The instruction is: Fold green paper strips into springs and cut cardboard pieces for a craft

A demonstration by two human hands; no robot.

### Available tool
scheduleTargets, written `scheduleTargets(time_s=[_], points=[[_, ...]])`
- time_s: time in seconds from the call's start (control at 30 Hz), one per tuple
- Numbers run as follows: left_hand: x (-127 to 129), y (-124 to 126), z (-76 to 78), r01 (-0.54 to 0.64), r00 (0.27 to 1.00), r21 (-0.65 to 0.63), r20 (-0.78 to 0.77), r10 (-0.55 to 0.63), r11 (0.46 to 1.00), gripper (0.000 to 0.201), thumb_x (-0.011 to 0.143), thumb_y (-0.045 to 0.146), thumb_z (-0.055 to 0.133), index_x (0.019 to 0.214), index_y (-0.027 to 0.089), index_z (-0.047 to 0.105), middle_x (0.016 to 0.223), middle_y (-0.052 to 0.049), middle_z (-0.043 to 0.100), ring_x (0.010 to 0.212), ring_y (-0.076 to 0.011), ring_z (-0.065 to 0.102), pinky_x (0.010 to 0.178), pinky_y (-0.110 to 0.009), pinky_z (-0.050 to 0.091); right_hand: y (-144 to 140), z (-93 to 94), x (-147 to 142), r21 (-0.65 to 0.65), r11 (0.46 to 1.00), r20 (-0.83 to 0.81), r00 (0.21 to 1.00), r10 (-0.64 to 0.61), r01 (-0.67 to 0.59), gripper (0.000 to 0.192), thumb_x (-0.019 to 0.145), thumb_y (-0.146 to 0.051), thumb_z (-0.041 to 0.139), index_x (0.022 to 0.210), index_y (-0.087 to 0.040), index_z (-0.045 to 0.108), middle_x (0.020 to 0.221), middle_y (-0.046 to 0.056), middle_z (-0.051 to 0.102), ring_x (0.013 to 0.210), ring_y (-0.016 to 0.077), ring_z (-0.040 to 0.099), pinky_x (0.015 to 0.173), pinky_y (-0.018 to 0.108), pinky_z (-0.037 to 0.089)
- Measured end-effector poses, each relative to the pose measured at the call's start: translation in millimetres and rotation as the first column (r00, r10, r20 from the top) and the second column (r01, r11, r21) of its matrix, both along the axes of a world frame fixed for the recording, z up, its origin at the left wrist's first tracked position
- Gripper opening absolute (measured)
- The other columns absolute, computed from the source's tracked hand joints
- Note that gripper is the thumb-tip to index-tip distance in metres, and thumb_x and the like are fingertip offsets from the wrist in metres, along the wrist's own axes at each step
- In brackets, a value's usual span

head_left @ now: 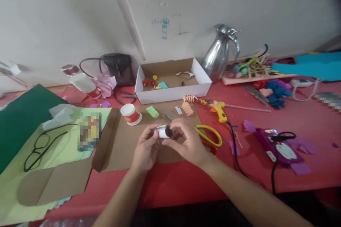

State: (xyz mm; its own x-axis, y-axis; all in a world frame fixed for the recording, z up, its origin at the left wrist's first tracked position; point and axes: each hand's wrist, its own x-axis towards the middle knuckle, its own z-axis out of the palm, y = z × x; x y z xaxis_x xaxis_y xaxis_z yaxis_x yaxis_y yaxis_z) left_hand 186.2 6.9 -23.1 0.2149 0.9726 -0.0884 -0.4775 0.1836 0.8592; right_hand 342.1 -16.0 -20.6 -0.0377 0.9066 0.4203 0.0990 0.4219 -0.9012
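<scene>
A small white tube (162, 132) with a dark end is held up over the brown cardboard sheet (119, 149). My left hand (146, 145) is closed around its left side, thumb in front. Around the dark right end curl the thumb and fingers of my right hand (189, 142). Partly hidden beneath the right hand are scissors with a yellow handle (213, 135). Just beyond the hands lie a green folded paper strip (152, 111), orange folded paper strips (187, 109) and a small white tag (178, 110). A red and white paper cup (131, 115) stands to the left.
A white box (170, 94) with small items stands behind the cardboard. To the right are a yellow glue gun (218, 110) and a purple power strip (279, 149) with black cables. A steel jug (218, 53) stands behind. Glasses (39, 149) lie on paper at left.
</scene>
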Motion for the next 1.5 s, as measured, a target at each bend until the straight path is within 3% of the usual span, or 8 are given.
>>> scheduleTargets(time_s=[0.13,0.33,0.53,0.73,0.93,1.23,1.37,1.5], points=[[1,0,-0.2,-0.02,1.0,-0.051,0.006,0.02,0.999,0.023,0.071,0.028,0.078,0.092,0.022,0.074,0.096,-0.002,0.07,0.08,-0.0119,0.063,0.063,-0.017,0.051,-1,1.7,0,0.005,1.0,0.001,1.0,-0.015,0.015,0.027,0.078,-0.03,0.075,0.094,-0.024,0.054,0.097,0.002,0.056,0.082,0.0146,0.06,0.068,0.027,0.053],[6,-1,-3.1,-0.05,0.998,-0.047,-0.044,0.048,0.998,0.02,0.07,0.033,0.079,0.085,0.02,0.075,0.081,-0.002,0.071,0.069,-0.0108,0.062,0.06,-0.019,0.05,-2,0.8,0,-0.094,0.995,-0.049,0.998,-0.047,0.042,0.038,0.075,-0.031,0.077,0.103,-0.025,0.054,0.094,0.0,0.061,0.065,0.0103,0.06,0.058,0.023,0.051],[6,-3,-6.5,-0.04,0.972,0.115,-0.226,0.065,0.993,0.017,0.077,0.035,0.072,0.091,0.026,0.074,0.103,-0.004,0.073,0.095,-0.0204,0.066,0.085,-0.032,0.052,0,7.0,8,0.056,0.993,0.12,0.986,-0.112,0.106,0.031,0.081,-0.037,0.071,0.108,-0.026,0.062,0.099,0.004,0.067,0.093,0.0197,0.063,0.081,0.033,0.053],[0,-9,-0.9,0.112,0.843,0.319,-0.531,0.079,0.941,0.052,0.07,0.021,0.077,0.12,0.031,0.066,0.126,-0.004,0.065,0.119,-0.0273,0.057,0.104,-0.04,0.041,1,5.7,16,0.2,0.976,0.229,0.964,-0.134,0.088,0.031,0.083,-0.035,0.07,0.112,-0.027,0.062,0.101,0.005,0.065,0.089,0.0184,0.062,0.082,0.033,0.052],[-7,-6,-13.9,0.029,0.701,0.45,-0.646,0.302,0.893,0.029,0.076,0.027,0.072,0.104,0.034,0.074,0.102,0.0,0.075,0.095,-0.026,0.067,0.089,-0.038,0.049,1,3.8,12,0.149,0.988,0.201,0.976,-0.079,0.049,0.029,0.08,-0.034,0.072,0.106,-0.026,0.064,0.097,0.003,0.065,0.087,0.0177,0.061,0.082,0.033,0.051],[-2,-6,-2.6,-0.031,0.769,0.438,-0.564,0.302,0.898,0.031,0.075,0.02,0.072,0.103,0.034,0.075,0.107,-0.001,0.074,0.091,-0.0243,0.068,0.084,-0.034,0.052,1,-3.0,8,0.093,0.996,0.115,0.993,-0.005,-0.006,0.049,0.074,-0.034,0.078,0.118,-0.03,0.058,0.114,0.005,0.06,0.09,0.0177,0.061,0.077,0.031,0.054],[-3,-5,-0.8,-0.066,0.786,0.443,-0.529,0.32,0.894,0.03,0.076,0.019,0.07,0.102,0.032,0.076,0.108,-0.002,0.073,0.094,-0.0239,0.066,0.085,-0.033,0.05,1,-6.0,7,0.095,0.995,0.095,0.995,-0.036,0.027,0.049,0.073,-0.036,0.079,0.116,-0.029,0.057,0.11,0.004,0.058,0.077,0.0135,0.058,0.075,0.03,0.053],[-3,-4,-1.4,-0.036,0.789,0.47,-0.528,0.314,0.882,0.027,0.076,0.019,0.069,0.1,0.031,0.076,0.104,-0.004,0.071,0.093,-0.0228,0.064,0.087,-0.033,0.048,2,1.7,9,0.086,0.996,0.138,0.989,-0.046,0.035,0.045,0.075,-0.039,0.076,0.115,-0.027,0.058,0.108,0.005,0.061,0.088,0.0174,0.06,0.078,0.032,0.053]])
